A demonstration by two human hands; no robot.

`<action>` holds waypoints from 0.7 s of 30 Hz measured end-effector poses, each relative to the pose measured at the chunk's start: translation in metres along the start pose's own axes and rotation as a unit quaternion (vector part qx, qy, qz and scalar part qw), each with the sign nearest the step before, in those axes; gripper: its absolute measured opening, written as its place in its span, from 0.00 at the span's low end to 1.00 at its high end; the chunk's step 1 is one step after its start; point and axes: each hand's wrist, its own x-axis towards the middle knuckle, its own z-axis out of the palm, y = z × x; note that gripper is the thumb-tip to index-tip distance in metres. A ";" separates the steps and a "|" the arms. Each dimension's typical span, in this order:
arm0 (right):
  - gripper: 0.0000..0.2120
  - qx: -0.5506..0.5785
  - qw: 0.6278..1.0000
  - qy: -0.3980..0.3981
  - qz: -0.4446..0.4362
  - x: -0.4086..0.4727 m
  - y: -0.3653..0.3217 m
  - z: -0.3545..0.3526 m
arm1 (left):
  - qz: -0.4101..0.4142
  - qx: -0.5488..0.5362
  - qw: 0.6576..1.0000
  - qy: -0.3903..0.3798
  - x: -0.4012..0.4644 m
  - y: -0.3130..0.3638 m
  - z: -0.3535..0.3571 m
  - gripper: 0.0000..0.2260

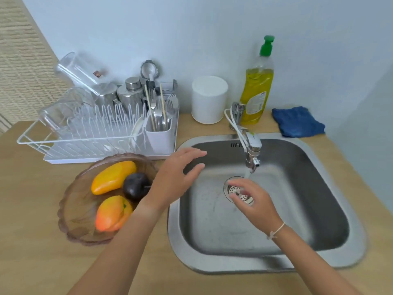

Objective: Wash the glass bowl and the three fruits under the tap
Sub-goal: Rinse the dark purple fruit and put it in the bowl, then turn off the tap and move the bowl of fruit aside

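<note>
Head view shows the tap (252,155) running into the sink (331,188), but washing seems not begun. Glass bowl (72,201) sits on the table with three fruits (113,176) inside. Left hand (172,184) is spread, empty; right hand (255,201) is loosely curled, empty, under the stream.

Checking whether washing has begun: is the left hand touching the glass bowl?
Cannot tell. In the head view the left hand overlaps the glass bowl rim; no contact or gap shows plainly.

sink (331,211): brushed matt steel; bowl (70,209): tinted ribbed glass; counter (32,262): matt wood; rack (63,141): white wire
</note>
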 end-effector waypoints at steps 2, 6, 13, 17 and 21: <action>0.10 -0.008 1.000 0.024 0.015 -0.004 0.012 -0.024 | 0.027 -0.003 1.000 -0.015 0.012 0.014 0.019 0.14; 0.10 -0.027 0.998 0.053 0.028 0.002 0.033 -0.066 | 0.056 -0.038 0.998 -0.018 0.031 0.037 0.047 0.16; 0.12 -0.030 0.999 0.044 0.003 0.050 0.058 -0.104 | 0.079 -0.053 0.995 0.020 0.050 0.061 0.069 0.16; 0.12 -0.022 0.999 0.022 -0.018 0.089 0.064 -0.109 | 0.067 -0.030 0.997 0.033 0.054 0.063 0.077 0.15; 0.11 -0.014 0.999 -0.004 -0.034 0.132 0.066 -0.107 | 0.050 -0.023 0.998 0.044 0.055 0.061 0.083 0.13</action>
